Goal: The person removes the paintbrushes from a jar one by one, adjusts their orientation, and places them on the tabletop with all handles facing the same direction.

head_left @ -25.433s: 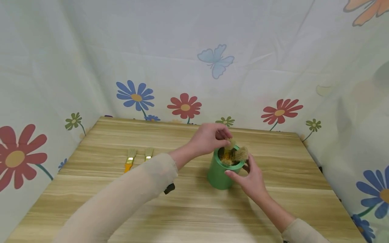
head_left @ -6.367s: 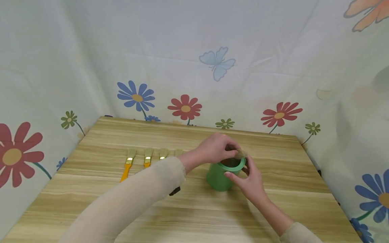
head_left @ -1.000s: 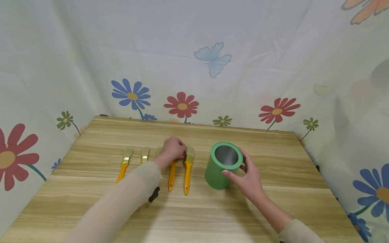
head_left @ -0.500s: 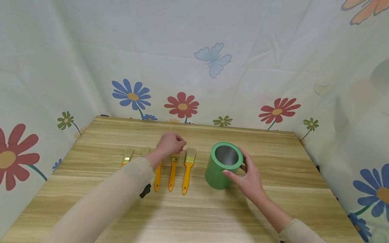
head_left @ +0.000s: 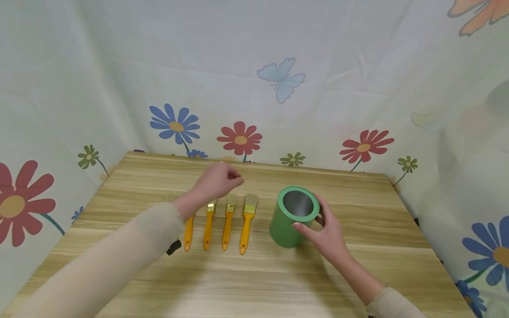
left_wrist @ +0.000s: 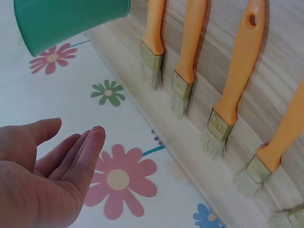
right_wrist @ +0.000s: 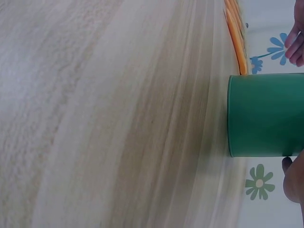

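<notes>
My right hand (head_left: pixel 330 232) grips a green can (head_left: pixel 284 227) on the table, thumb at the front below the rim and fingers behind it. Only bare grey wall shows inside the can. To its left, paintbrushes with orange handles lie in a row, bristles toward the back edge; the rightmost paintbrush (head_left: pixel 246 225) is widest. Above the bristle ends hovers my left hand (head_left: pixel 216 182), holding nothing; its sleeve covers part of the leftmost brushes. The left wrist view shows that hand's fingers (left_wrist: pixel 80 164) loosely bent, thumb apart, and several paintbrushes (left_wrist: pixel 221 121) beyond.
The wooden table (head_left: pixel 358 274) ends at the back against a white curtain (head_left: pixel 222 57) printed with flowers and a butterfly, which also hangs at both sides. A black strap end (head_left: pixel 173 247) shows under the left sleeve.
Earlier, brushes stood in the can; the left hand drew them out and they now lie in a row. Over the last second it has lifted away from the brushes, leftward. The right hand kept its grip.
</notes>
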Tool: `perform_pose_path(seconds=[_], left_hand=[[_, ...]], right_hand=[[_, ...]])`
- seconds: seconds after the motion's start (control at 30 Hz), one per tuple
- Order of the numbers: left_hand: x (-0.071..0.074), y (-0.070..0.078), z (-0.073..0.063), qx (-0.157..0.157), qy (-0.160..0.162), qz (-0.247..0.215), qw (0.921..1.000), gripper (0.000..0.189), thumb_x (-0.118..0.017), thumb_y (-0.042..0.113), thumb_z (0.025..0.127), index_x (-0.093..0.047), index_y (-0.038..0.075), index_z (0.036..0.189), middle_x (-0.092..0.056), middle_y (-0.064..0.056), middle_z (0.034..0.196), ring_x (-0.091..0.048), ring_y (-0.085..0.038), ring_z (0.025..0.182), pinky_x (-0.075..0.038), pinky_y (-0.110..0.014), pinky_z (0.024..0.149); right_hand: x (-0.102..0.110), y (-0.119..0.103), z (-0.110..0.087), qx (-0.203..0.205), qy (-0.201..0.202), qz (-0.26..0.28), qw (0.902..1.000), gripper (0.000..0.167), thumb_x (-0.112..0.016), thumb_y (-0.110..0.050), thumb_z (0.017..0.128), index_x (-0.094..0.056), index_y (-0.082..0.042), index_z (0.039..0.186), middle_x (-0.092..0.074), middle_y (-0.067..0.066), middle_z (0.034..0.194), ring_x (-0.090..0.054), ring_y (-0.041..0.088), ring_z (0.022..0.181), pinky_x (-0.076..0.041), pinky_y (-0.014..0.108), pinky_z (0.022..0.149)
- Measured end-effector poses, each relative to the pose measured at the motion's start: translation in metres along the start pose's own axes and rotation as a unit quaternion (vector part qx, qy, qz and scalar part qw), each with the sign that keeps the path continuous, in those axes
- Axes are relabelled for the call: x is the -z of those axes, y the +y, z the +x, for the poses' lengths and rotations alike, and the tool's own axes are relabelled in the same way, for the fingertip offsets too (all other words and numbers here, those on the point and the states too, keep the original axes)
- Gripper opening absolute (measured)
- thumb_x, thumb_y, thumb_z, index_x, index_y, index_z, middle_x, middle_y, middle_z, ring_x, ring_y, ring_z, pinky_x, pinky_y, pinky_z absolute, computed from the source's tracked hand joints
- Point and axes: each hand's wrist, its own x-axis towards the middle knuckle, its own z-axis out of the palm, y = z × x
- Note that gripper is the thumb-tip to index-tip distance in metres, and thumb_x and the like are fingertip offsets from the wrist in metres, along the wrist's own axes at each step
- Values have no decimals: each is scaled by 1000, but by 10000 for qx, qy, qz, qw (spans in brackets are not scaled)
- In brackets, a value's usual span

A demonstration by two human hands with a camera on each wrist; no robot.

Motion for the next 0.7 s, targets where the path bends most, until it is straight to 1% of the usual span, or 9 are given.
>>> perform_pose_path(seconds=[0.1,0.23,0.3,0.37,0.43,0.5,0.6,0.67,0.7], left_hand=[[3,0,-4,-195,-89,46,9998,32,-74,27,103,-78,3,124,-78,-8,111,-72,-24,98,-62,-42,92],[6,-3,-11,-548,-149,230,9981,34,-76,27,102,-76,4,128,-78,-8,113,-72,-23,101,-61,-42,95],[8,-5,-14,-686,-154,377,9968,36,-77,28,101,-76,5,129,-78,-8,117,-72,-24,105,-61,-43,97],[12,-5,-18,-762,-164,521,9956,39,-77,28,101,-75,5,132,-76,-10,124,-72,-26,110,-60,-46,100],[17,-7,-22,-806,-189,719,9940,42,-77,31,101,-73,6,135,-75,-11,130,-70,-29,116,-58,-48,103],[24,-9,-26,-812,-189,937,9921,45,-76,33,102,-71,7,139,-73,-11,135,-69,-31,122,-56,-51,105],[35,-18,-33,-819,-106,1332,9876,49,-75,37,102,-69,9,142,-71,-11,140,-66,-34,129,-54,-55,108],[42,-28,-37,-809,1,1581,9841,51,-74,38,102,-68,9,144,-69,-12,142,-64,-37,133,-52,-58,109],[46,-34,-39,-800,52,1694,9823,51,-74,38,102,-67,9,144,-68,-13,144,-63,-38,134,-52,-59,110]], right_hand=[[1,0,0,-49,-59,42,10000,95,-91,-20,88,-36,-10,165,-51,12,159,-55,32,142,-46,49,117],[4,0,-1,-58,-202,65,9998,98,-89,-18,90,-30,-8,168,-44,15,165,-50,36,146,-44,52,119],[8,0,-2,17,-293,45,9996,99,-87,-18,92,-26,-8,169,-40,14,168,-46,36,149,-42,54,120],[13,-1,-1,137,-357,26,9993,99,-86,-18,93,-25,-9,170,-37,13,170,-43,36,152,-42,53,120],[19,0,-1,288,-370,4,9989,96,-84,-16,95,-24,-9,170,-36,14,171,-40,36,154,-43,47,120],[28,2,0,422,-323,1,9986,93,-82,-13,96,-25,-8,169,-36,15,171,-38,38,155,-43,35,119],[43,6,1,542,-195,-70,9983,88,-78,-10,99,-26,-5,169,-35,17,171,-36,39,156,-40,17,116],[55,8,2,577,-109,-202,9981,85,-76,-10,100,-26,-4,169,-36,17,170,-36,40,155,-38,11,113],[60,9,3,576,-78,-331,9978,84,-75,-11,101,-26,-4,169,-36,18,170,-36,40,155,-39,13,114]])
